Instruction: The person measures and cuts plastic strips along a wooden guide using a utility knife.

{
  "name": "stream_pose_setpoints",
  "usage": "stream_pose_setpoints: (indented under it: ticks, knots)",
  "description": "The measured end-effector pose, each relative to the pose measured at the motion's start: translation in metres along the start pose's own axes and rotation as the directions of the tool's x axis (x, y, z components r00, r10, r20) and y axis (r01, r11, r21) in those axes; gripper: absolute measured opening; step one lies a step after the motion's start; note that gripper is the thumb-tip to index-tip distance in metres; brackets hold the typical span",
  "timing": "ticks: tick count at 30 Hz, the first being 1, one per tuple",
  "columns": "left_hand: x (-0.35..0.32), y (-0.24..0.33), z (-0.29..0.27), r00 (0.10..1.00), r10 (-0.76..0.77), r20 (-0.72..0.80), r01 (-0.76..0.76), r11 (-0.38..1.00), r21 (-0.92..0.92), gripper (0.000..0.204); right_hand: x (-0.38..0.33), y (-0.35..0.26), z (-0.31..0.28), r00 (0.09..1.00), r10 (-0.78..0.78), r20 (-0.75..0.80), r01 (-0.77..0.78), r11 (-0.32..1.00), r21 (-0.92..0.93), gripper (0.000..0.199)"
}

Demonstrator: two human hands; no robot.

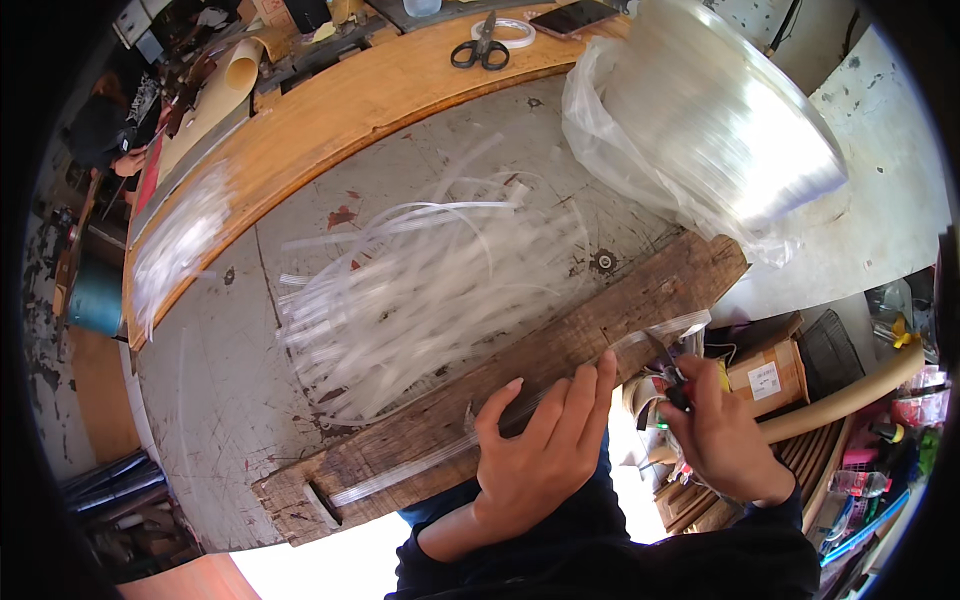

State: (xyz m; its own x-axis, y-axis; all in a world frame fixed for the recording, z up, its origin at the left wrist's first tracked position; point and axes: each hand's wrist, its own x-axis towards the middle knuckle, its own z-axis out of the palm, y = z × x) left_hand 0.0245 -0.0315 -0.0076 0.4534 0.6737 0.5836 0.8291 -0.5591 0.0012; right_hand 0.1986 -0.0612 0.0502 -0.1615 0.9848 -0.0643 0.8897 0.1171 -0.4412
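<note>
A weathered wooden board [672, 283] lies slantwise along the near edge of the grey table. Along it runs a clear plastic strip [400, 476], its left end close to a small upright metal piece [322, 507]. My left hand [545, 440] rests over the strip with fingers stretched out and apart, pressing it against the wood. Beyond the board's edge, my right hand [722, 430] is closed round the handle of a small knife [663, 353]. The blade points up and left and touches or crosses the strip near its right end; the exact contact is too small to tell.
Beyond the board spreads a pile of cut clear strips [430, 290]. A big clear reel [710, 110] in plastic film stands far right. Scissors [482, 45] and a phone [572, 18] lie on the wooden shelf [370, 90]. Another person's hand [130, 162] shows far left.
</note>
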Motion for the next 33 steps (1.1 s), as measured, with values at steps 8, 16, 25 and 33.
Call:
stream_pose_setpoints:
  ticks: [8,16,25,33]
  knots:
    - [0.001,0.001,-0.002,1.0,-0.019,0.022,0.018,1.0,0.016,0.033,0.003,-0.01,0.009,0.991,-0.056,0.119,0.055,0.998,0.008,0.031]
    - [0.004,0.003,-0.004,0.996,-0.027,0.083,0.03,0.999,-0.035,0.034,0.002,-0.02,0.016,0.998,-0.028,0.049,0.037,0.983,-0.182,0.03]
    - [0.022,-0.008,-0.01,0.955,-0.121,0.27,0.186,0.956,-0.229,0.031,0.007,-0.035,0.018,0.973,0.183,0.139,-0.147,0.961,-0.232,0.028]
    - [0.021,-0.01,-0.006,0.967,-0.08,0.243,0.131,0.97,-0.203,0.03,0.012,-0.035,0.012,0.967,0.182,0.18,-0.137,0.962,-0.236,0.026]
